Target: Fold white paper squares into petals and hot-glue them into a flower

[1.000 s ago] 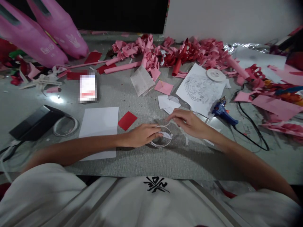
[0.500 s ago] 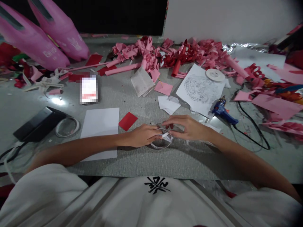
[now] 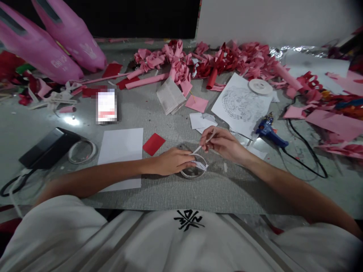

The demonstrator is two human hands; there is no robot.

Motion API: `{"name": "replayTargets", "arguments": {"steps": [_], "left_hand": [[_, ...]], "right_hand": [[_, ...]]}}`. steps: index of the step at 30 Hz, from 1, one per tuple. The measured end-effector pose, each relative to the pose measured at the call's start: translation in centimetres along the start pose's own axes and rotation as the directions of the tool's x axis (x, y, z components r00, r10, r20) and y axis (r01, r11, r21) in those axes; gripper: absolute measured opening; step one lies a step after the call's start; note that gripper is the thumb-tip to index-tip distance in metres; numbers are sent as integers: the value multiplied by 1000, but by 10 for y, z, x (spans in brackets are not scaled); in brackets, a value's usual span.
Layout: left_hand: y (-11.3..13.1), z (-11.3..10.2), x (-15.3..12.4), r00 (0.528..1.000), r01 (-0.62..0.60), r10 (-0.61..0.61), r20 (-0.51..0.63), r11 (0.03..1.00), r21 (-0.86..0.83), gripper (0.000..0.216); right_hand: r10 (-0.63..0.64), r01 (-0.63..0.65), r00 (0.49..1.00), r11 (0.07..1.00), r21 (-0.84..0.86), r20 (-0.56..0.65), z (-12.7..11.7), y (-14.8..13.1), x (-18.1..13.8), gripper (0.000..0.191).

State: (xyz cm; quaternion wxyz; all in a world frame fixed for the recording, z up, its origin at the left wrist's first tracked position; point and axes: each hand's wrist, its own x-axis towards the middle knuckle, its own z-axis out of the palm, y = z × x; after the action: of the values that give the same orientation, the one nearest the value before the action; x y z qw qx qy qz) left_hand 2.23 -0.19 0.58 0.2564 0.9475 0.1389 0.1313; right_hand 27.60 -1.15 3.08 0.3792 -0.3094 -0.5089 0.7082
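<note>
A roll of white tape (image 3: 194, 172) lies flat on the grey mat in front of me. My left hand (image 3: 171, 161) rests on its left rim, fingers closed, pinning the roll and a small folded white tab beside it. My right hand (image 3: 224, 144) is raised a little behind the roll, fingers pinched on a thin white strip of tape (image 3: 202, 145) that runs from the roll up to the fingertips.
A white sheet (image 3: 120, 153) and a red paper piece (image 3: 153, 144) lie left of the roll. A second tape roll (image 3: 82, 151) and a black device (image 3: 47, 147) sit further left. A blue glue gun (image 3: 269, 130), a printed drawing (image 3: 241, 105) and pink paper scraps crowd the back.
My right hand has lifted away from the roll toward the back, drawing a strip of tape out with it. My left hand has stayed on the roll.
</note>
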Motion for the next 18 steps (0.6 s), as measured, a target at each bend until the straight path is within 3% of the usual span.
{"name": "replayTargets", "arguments": {"steps": [3, 7, 11, 18], "left_hand": [[-1, 0, 0, 1000, -5, 5, -16, 1000, -2, 42], [-1, 0, 0, 1000, -19, 19, -12, 1000, 4, 44], [0, 0, -1, 1000, -9, 9, 13, 1000, 10, 46], [0, 2, -1, 1000, -2, 2, 2, 998, 66, 40]], "right_hand": [[-25, 25, 1000, 995, -92, 9, -3, -1, -1, 30], [-116, 107, 993, 868, -484, 10, -2, 1, -4, 47], [-228, 240, 967, 685, -688, 111, -2, 1, -3, 31], [-298, 388, 912, 409, -826, 281, -9, -1, -4, 21]]}}
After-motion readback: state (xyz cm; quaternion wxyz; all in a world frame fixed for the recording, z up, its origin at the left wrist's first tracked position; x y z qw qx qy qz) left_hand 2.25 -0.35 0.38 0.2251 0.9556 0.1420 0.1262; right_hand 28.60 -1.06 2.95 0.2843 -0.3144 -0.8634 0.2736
